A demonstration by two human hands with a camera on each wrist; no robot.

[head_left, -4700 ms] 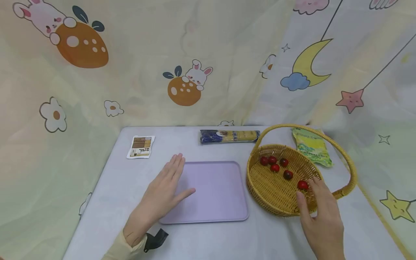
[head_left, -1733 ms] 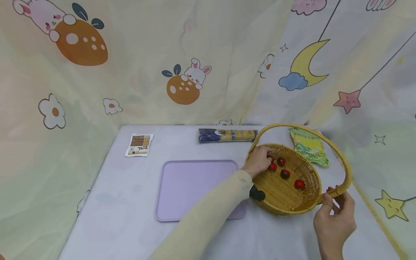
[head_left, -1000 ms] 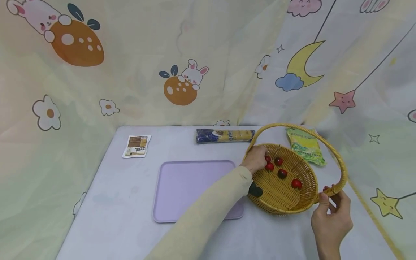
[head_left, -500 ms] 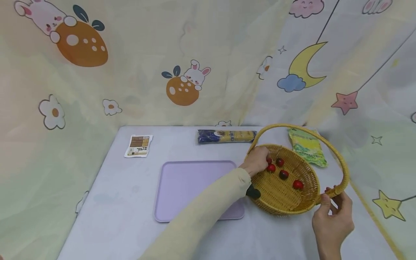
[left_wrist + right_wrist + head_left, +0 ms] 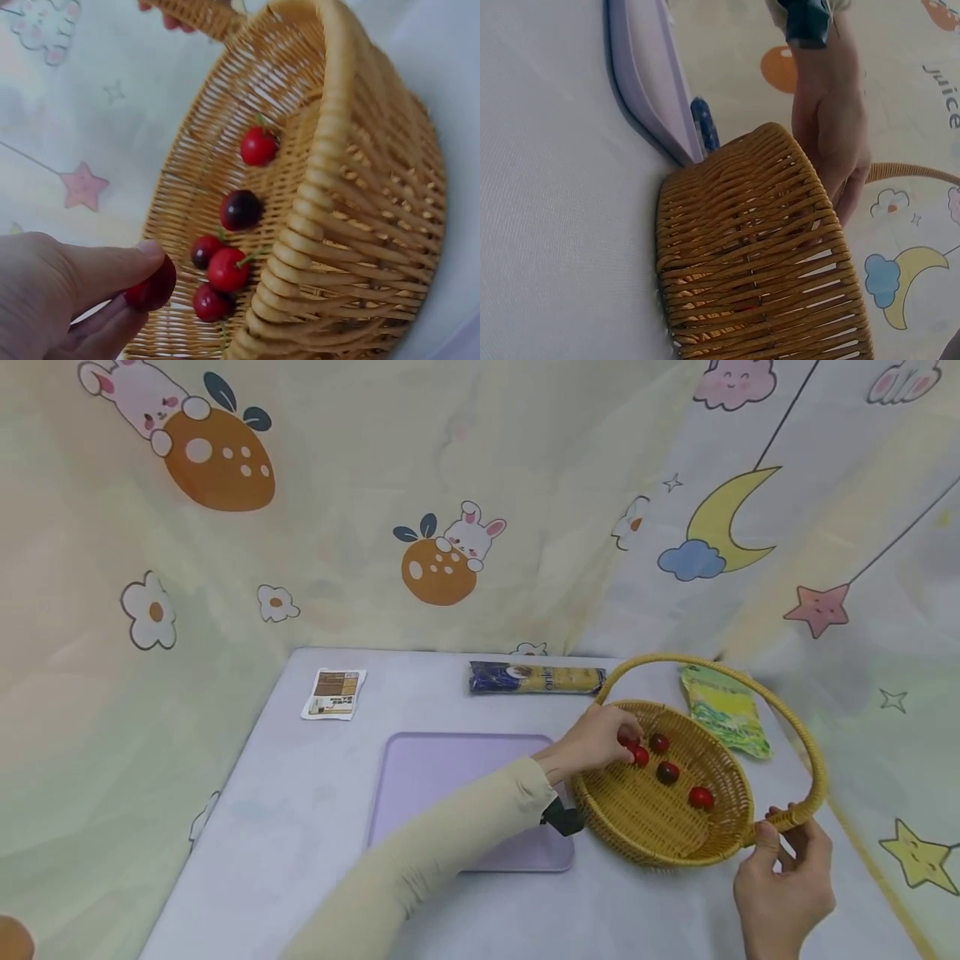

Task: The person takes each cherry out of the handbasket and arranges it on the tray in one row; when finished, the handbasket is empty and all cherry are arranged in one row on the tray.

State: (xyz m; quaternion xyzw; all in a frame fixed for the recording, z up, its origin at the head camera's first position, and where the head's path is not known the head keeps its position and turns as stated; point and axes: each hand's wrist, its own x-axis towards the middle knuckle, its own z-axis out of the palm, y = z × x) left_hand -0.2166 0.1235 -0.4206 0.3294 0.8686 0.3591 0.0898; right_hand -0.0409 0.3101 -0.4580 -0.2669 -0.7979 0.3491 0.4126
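Observation:
A round wicker basket (image 5: 637, 827) with a tall arched handle stands at the right of the table. Several dark red cherries (image 5: 259, 145) lie on its bottom, some with green stems. At the basket's left side my left hand (image 5: 600, 739) pinches one cherry (image 5: 152, 285) between thumb and fingers. In the left wrist view that cherry is above the others, apart from them. My right hand (image 5: 787, 877) holds the foot of the handle at the near right rim, thumb in front and fingers behind. The right wrist view shows the basket's outer wall, with the left hand's fingertips hidden behind it.
A lilac tray (image 5: 442, 768) lies left of the basket, partly under the left sleeve. Along the back are a white and brown packet (image 5: 334, 694), a long blue and yellow pack (image 5: 537, 678) and a green-yellow bag (image 5: 723, 710). A patterned cloth hangs behind the table.
My left hand went from above the tray into the basket, and now lifts a cherry, drawn slightly back. My right hand moved from inside the basket to hold the handle's foot.

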